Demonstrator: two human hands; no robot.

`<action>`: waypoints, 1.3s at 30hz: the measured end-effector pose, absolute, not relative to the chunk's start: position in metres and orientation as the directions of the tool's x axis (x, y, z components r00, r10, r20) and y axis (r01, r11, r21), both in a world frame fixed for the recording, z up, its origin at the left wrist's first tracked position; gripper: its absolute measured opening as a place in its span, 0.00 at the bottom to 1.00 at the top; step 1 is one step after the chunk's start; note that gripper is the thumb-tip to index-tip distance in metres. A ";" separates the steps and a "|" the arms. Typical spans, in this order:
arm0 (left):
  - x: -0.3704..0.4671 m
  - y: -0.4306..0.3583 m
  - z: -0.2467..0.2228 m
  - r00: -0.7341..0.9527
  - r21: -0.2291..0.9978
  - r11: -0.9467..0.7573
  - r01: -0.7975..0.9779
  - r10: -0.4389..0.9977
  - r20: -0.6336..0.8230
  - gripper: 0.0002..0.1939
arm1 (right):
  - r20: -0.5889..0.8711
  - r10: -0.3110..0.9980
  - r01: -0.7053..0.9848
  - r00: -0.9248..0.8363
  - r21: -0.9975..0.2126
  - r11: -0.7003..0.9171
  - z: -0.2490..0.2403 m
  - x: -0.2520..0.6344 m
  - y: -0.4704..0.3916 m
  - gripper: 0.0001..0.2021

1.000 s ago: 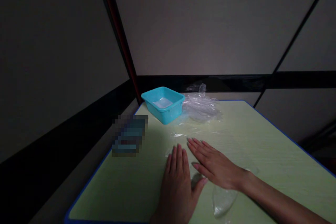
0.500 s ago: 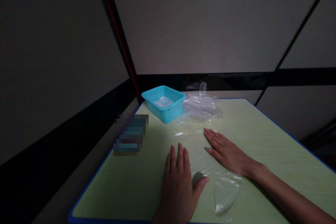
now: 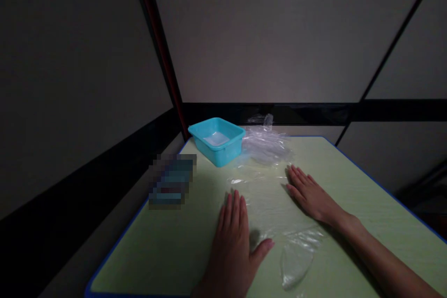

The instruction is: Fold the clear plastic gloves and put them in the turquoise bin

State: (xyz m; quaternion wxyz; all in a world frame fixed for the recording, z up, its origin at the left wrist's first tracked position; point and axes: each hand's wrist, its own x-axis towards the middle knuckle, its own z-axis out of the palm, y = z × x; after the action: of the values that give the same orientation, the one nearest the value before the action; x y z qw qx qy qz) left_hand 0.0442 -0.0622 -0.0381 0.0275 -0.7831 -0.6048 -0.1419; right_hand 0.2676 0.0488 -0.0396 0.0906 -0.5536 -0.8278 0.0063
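Observation:
A clear plastic bag (image 3: pixel 268 205) lies spread on the table between my two hands, its handle part (image 3: pixel 296 260) toward the near edge. My left hand (image 3: pixel 232 244) rests palm down along the bag's left side, fingers stretched forward and thumb out to the right. On the bag's right side my right hand (image 3: pixel 310 195) lies flat, its fingers pointing up and to the left. Neither hand holds anything. The bag's outline is hard to make out against the tabletop.
At the back stands a light blue plastic basket (image 3: pixel 226 154) with something whitish inside. Beside it sits a crumpled heap of clear plastic bags (image 3: pixel 265 146). A blurred-out object (image 3: pixel 172 181) lies at the left edge of the pale green table (image 3: pixel 150 251). Walls rise behind and left.
My right hand has slid to the right across the bag, away from its middle. My left hand has shifted slightly left and stays flat.

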 end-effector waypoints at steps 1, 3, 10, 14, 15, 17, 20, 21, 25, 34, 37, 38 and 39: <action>0.041 -0.060 -0.034 0.256 0.133 -0.293 0.947 0.936 0.240 0.41 | 0.152 0.913 0.909 -0.379 -0.123 0.398 -0.036 0.265 0.048 0.31; 0.034 -0.051 -0.022 0.310 0.134 -0.341 0.930 0.927 0.212 0.40 | 0.174 0.893 0.884 -0.416 -0.152 0.441 -0.030 0.257 0.045 0.30; 0.027 0.014 -0.006 0.541 0.093 -0.555 0.827 0.829 0.140 0.35 | 0.177 0.745 0.712 -0.643 -0.221 0.667 -0.022 0.220 0.031 0.27; 0.024 0.036 -0.022 0.559 0.049 -0.570 0.820 0.816 0.149 0.37 | 0.144 0.700 0.674 -0.700 -0.193 0.713 -0.024 0.213 0.029 0.27; 0.023 0.039 -0.026 0.561 0.037 -0.571 0.820 0.814 0.151 0.36 | 0.134 0.701 0.678 -0.701 -0.182 0.713 -0.025 0.213 0.029 0.27; 0.021 0.040 -0.032 0.563 0.019 -0.573 0.819 0.811 0.160 0.35 | 0.127 0.708 0.689 -0.695 -0.167 0.706 -0.027 0.214 0.029 0.28; 0.019 0.040 -0.035 0.564 0.001 -0.573 0.819 0.806 0.183 0.34 | 0.133 0.726 0.708 -0.674 -0.163 0.687 -0.028 0.216 0.028 0.28; 0.019 0.039 -0.035 0.561 -0.004 -0.570 0.821 0.806 0.189 0.34 | 0.128 0.735 0.717 -0.666 -0.160 0.678 -0.028 0.217 0.028 0.28; 0.020 0.038 -0.032 0.555 -0.018 -0.563 0.826 0.808 0.198 0.33 | 0.077 0.776 0.764 -0.626 -0.140 0.630 -0.027 0.225 0.029 0.29; 0.020 0.038 -0.032 0.555 -0.033 -0.558 0.829 0.814 0.173 0.33 | 0.012 0.860 0.853 -0.511 -0.119 0.508 -0.033 0.263 0.039 0.33; 0.021 0.037 -0.030 0.552 -0.030 -0.556 0.831 0.817 0.167 0.33 | -0.013 0.884 0.877 -0.468 -0.130 0.462 -0.034 0.279 0.043 0.34; 0.021 0.037 -0.030 0.551 -0.029 -0.555 0.832 0.818 0.163 0.33 | -0.030 0.891 0.886 -0.452 -0.133 0.445 -0.034 0.284 0.044 0.35; 0.020 0.037 -0.029 0.551 -0.030 -0.554 0.832 0.820 0.157 0.33 | -0.048 0.898 0.894 -0.438 -0.134 0.428 -0.034 0.287 0.045 0.35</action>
State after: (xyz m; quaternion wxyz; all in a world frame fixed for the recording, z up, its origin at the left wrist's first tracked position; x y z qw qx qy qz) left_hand 0.0205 0.0368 -0.0295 0.0503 -0.8792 -0.4696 -0.0625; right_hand 0.2872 0.0454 -0.0342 0.0154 -0.5300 -0.8450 0.0699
